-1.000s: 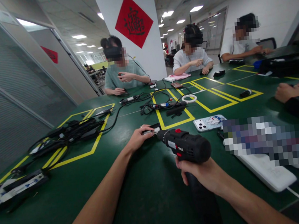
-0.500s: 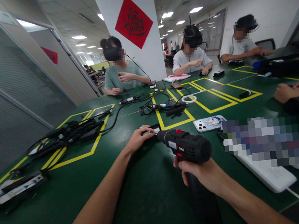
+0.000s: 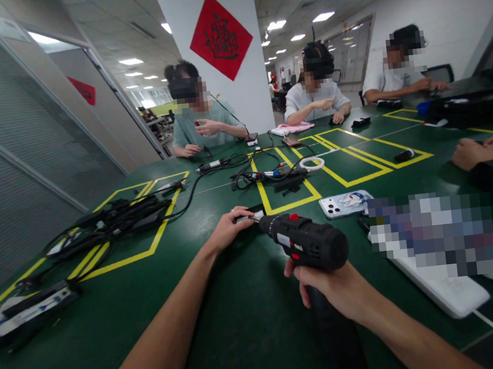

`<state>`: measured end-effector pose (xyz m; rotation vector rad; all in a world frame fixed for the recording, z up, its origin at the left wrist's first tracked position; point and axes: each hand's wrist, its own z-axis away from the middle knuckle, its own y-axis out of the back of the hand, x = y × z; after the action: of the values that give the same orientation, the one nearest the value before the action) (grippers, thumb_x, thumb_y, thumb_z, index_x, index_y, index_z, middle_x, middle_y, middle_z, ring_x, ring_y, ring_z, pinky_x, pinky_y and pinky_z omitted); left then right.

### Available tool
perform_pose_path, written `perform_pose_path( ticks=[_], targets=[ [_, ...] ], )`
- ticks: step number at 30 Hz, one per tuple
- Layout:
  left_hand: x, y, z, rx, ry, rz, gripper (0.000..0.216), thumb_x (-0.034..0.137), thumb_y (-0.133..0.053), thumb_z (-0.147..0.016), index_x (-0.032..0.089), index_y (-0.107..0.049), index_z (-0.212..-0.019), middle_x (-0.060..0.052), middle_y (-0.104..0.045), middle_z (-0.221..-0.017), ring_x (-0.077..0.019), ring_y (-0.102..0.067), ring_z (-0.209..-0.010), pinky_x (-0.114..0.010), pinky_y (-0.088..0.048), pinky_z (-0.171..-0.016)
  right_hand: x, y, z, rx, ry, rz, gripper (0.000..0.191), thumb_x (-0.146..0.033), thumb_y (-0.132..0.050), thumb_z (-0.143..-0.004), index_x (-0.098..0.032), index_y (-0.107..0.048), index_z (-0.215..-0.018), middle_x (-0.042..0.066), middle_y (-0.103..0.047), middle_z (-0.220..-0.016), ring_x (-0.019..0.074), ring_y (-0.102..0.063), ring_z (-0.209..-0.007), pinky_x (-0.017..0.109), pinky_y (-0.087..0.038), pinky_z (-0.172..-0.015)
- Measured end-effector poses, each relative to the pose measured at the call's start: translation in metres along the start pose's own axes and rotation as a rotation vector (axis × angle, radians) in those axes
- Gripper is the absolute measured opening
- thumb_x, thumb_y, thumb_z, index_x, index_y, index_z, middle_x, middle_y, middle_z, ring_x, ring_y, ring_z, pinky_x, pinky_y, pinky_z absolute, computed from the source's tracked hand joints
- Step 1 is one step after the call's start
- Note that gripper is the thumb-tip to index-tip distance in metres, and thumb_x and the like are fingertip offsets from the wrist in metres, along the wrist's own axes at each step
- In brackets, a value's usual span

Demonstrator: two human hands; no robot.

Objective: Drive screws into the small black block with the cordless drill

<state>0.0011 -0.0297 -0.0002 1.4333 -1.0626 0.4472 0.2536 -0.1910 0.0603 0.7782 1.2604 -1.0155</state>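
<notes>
My right hand (image 3: 323, 285) is wrapped round the grip of a black cordless drill (image 3: 303, 240) with red buttons. The drill lies level, its chuck and bit pointing away to the left. At the bit's tip is a small black and white part (image 3: 257, 214) on the table, its kind hard to make out. My left hand (image 3: 232, 227) is closed on that part, fingertips beside the bit. Whether the bit sits in a screw is hidden by the fingers and chuck.
The green table (image 3: 244, 325) bears yellow tape outlines. Black cables (image 3: 118, 221) lie bundled at left, with more cables and a white ring (image 3: 312, 163) ahead. To the right are a phone (image 3: 345, 203) and a white slab-shaped device (image 3: 446, 287). Several people sit around the table, one person's hands (image 3: 467, 152) at far right.
The rear of the drill has dipped very slightly in my right hand. My left hand and the part keep their place.
</notes>
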Motion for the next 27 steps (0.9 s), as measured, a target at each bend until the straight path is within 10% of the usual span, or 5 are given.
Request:
perform_pose_path(
  ticks=[27],
  targets=[
    [0.0043, 0.002, 0.0031, -0.022, 0.01, 0.033, 0.033, 0.042, -0.057, -0.073, 0.021, -0.066, -0.096, -0.006, -0.051, -0.122, -0.0248, -0.045, -0.116, -0.04, -0.031, -0.103, -0.0055, -0.0011, 0.0022, 0.029, -0.052, -0.044, 0.023, -0.023, -0.05, -0.074, -0.014, -0.062, -0.093, -0.003, -0.054, -0.052, 0.0104, -0.051, -0.045, 0.025, -0.041, -0.054]
  ],
)
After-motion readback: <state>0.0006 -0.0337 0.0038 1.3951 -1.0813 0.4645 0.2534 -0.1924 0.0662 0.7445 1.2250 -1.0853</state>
